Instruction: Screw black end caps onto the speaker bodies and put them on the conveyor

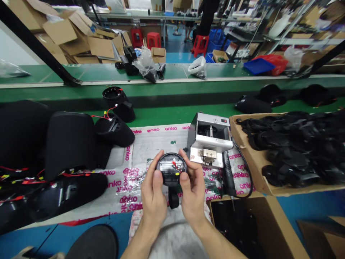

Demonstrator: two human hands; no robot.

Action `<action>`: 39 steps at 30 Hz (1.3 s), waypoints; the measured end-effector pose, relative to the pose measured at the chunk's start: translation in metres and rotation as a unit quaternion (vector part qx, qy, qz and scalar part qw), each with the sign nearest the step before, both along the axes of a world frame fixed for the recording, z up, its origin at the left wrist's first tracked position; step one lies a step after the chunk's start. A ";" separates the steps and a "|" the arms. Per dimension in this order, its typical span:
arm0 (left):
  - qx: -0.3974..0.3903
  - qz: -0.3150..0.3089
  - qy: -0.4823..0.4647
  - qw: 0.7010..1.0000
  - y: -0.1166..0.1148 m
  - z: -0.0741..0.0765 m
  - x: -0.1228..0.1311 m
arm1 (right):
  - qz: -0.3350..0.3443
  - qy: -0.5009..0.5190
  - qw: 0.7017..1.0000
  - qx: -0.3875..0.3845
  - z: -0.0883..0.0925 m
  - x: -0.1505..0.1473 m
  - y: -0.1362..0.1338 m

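Pinching a round black plastic housing (171, 169) by its rim, the left hand (153, 196) and right hand (193, 192) grip from either side, fingertips pressed on the edge. It hangs over a glossy printed plastic sheet (159, 142), just beside a boxy silver machine (215, 142).

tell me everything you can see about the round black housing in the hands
The round housing looks like black plastic, with a raised rim and a glossy, see-through upper part. Red wires show inside it, and a yellow spot sits near its middle. A short black stem hangs below. It is held up off the bench, its face turned toward the camera, gripped at the sides by the left hand and right hand.
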State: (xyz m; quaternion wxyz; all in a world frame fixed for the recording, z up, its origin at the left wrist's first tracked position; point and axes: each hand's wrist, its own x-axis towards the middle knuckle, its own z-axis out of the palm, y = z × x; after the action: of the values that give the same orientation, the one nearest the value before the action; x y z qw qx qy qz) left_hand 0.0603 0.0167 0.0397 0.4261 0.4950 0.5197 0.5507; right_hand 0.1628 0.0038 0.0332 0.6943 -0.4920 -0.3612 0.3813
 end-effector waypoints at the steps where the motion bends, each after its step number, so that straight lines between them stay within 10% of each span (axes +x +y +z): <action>1: -0.008 -0.011 0.004 1.000 0.004 0.002 -0.004 | -0.002 0.000 1.000 0.002 0.001 0.000 0.001; 12: 0.026 -0.124 -0.114 0.985 0.053 -0.003 -0.007 | -0.004 -0.002 1.000 -0.015 -0.001 0.000 -0.001; 18: 0.025 -0.237 -0.098 0.966 0.059 -0.005 -0.011 | 0.104 -0.075 0.992 0.017 -0.021 0.035 -0.006; 26: 0.024 -0.232 -0.084 0.969 0.059 -0.004 -0.012 | 0.141 -0.197 0.968 0.061 -0.035 0.069 0.005; 39: -0.131 -0.345 -0.017 0.929 0.096 0.037 -0.033 | 0.087 -0.226 0.969 0.038 -0.044 0.059 -0.001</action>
State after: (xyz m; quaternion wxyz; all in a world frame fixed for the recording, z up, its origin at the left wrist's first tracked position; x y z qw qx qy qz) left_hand 0.0270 0.1129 0.0765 0.6594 0.5741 0.3774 0.3053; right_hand 0.2220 0.0030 -0.0108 0.5769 -0.5052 -0.5645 0.3053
